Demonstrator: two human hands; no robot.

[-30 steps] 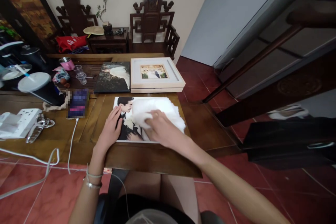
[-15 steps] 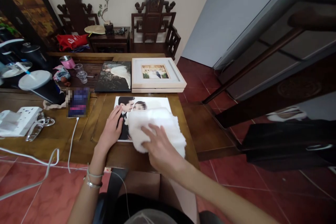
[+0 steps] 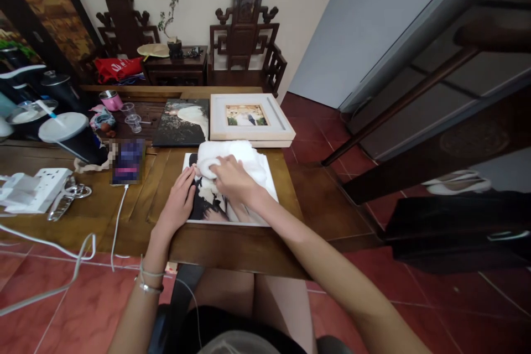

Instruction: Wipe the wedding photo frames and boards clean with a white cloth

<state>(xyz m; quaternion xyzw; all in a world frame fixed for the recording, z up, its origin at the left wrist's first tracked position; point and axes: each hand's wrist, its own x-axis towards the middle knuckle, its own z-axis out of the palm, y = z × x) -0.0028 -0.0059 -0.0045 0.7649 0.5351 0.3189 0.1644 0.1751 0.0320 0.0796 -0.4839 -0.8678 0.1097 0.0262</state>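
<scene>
A photo print [image 3: 213, 204] of a couple lies flat at the table's front edge, its upper part covered by a white cloth [image 3: 226, 150]. My right hand [image 3: 235, 180] presses on the cloth with bent fingers, bunching its near edge against the print. On the print's left edge rests my left hand [image 3: 179, 197], its fingers stretched out and the thumb a little apart. Just behind are a dark photo panel [image 3: 178, 124] with a white gown in it and a pale wooden picture frame [image 3: 252, 135], which looks stacked on another.
To the left on the wooden table [image 3: 161, 168] lie a phone [image 3: 128, 163] with a white cable, a clear hair claw [image 3: 68, 197] and a power strip [image 3: 52, 185]. A lidded cup with a straw [image 3: 68, 133] stands behind them. Dark carved chairs [image 3: 244, 27] are at the wall.
My right hand has moved the cloth up and left, away from me, across the print. The print's lower part now shows. My left hand stays at the left edge.
</scene>
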